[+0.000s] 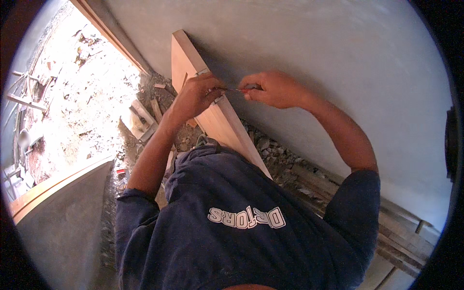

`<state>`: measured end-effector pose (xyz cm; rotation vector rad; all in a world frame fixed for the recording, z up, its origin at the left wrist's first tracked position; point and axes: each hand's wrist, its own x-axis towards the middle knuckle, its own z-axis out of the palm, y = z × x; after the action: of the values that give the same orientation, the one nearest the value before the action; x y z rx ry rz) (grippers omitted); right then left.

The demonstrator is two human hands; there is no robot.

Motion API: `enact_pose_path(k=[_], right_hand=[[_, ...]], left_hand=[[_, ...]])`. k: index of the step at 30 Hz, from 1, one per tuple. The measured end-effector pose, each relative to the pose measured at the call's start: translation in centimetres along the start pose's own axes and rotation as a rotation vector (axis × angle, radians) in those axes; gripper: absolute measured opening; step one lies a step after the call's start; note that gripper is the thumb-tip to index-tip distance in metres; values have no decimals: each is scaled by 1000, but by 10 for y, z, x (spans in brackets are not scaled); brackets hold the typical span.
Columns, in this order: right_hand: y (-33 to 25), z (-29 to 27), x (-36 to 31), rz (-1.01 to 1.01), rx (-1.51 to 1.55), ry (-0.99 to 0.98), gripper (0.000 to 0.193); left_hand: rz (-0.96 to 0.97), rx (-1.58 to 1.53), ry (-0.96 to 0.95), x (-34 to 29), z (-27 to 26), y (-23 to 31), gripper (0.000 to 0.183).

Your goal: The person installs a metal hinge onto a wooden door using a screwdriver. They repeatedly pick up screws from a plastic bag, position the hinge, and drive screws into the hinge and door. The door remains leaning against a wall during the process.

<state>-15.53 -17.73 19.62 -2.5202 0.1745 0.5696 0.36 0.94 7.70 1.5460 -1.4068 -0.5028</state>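
Note:
A thick pale wooden door panel [229, 124] stands on its edge in front of me, slanting from the far left towards my body. My right hand [274, 90] is closed around a red-handled screwdriver [245, 90], whose thin shaft points left over the panel's narrow edge. At the shaft's tip, the fingers of my left hand [195, 93] are pinched together, touching the panel's edge. Whatever small thing they hold is hidden. A small metal fitting [219, 100] shows in the edge just below these fingers.
A smooth grey wall [314, 43] rises behind the panel. Wooden planks [401, 237] lie along its foot at right, with rubble [270, 152] nearby. To the left are a pale block with a tool on it [139, 121], a wooden frame [113, 36] and bright, debris-strewn ground [87, 92].

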Motion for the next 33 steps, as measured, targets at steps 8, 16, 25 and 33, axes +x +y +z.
enact_pose_path(k=[8,16,25,33], right_hand=[[-18,-47,12,-86,-216,-62,31],[-41,-44,36,-38,-470,-133,23],[-36,-40,40,-91,-428,-83,24],[-37,-37,41,-46,-430,-97,24]], left_hand=[[-45,22,-246,32,-15,-5,17],[-135,-57,-383,36,-9,-21,17],[-119,-75,-429,39,-11,-32,20],[-174,-7,-475,41,-12,-27,21]])
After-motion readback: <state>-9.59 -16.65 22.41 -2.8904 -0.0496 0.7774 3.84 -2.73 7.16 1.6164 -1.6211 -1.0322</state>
